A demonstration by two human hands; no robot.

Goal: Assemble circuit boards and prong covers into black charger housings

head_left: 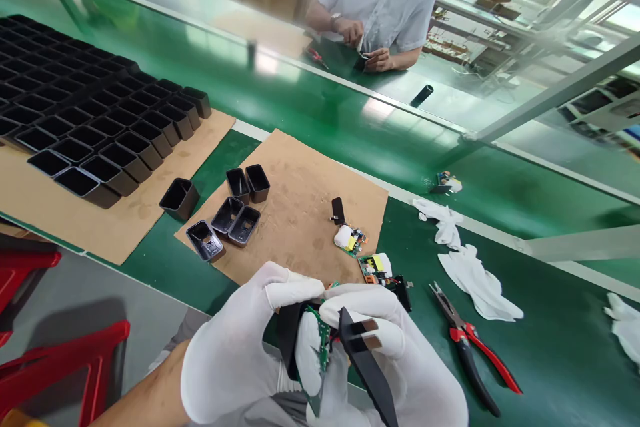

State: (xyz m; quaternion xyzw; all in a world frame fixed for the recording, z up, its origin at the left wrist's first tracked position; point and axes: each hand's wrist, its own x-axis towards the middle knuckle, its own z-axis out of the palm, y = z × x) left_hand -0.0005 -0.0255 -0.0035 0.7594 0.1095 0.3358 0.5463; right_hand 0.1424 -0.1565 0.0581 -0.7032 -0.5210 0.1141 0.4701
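My left hand (235, 347), in a white glove, is closed around a black plastic housing (288, 340) low in the middle of the view. Against the housing's opening stands a green circuit board (324, 341) with a white lump on it; how deep it sits is hard to tell. My gloved right hand (415, 353) has its fingers closed at the board and on a black end plate (367, 373) with flat metal prongs. The plate is tilted apart from the housing. Part of the board is hidden behind the fingers.
Several black housings (244, 225) stand on cardboard (300, 167), near circuit boards (351, 240). Rows of black housings (120, 155) fill the left. Red-handled pliers (463, 337) and white gloves (483, 283) lie right. A person (375, 13) works across the bench behind a metal frame.
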